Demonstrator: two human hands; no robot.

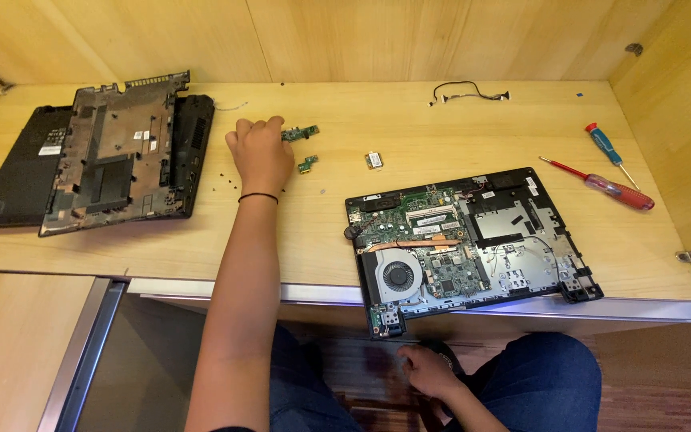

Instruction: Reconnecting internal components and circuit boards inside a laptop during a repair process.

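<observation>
Nearest the camera, the right hand (429, 372) hangs low below the worktop (329, 232) edge, between the person's knees in dark blue trousers; it is blurred, its fingers seem loosely curled and hold nothing that can be made out, so whether they are shut I cannot tell.

Above it, the opened laptop chassis (465, 240) lies at the front edge of the worktop, its near corner jutting over the edge. Its green mainboard (421, 224), round cooling fan (398, 277) and copper heat pipe are exposed.

Further back on the left, the left hand (261, 152), a thin black band on its wrist, reaches across the worktop. Its fingers are bent, their tips together at the end of a small green circuit board (301, 133), touching it or just beside it; a firm grip cannot be seen. A second, smaller green board (307, 165) lies just nearer, beside the hand, and a small square module (373, 160) lies to the right, apart from both.

At far left, the removed bottom cover (113, 156) rests tilted on another black laptop part (17, 164). Tiny dark screws are scattered near the hand. To the right lie a red-handled screwdriver (601, 184) and a smaller blue-handled screwdriver (608, 149), near each other. A thin black cable (465, 92) lies by the back wall.
</observation>
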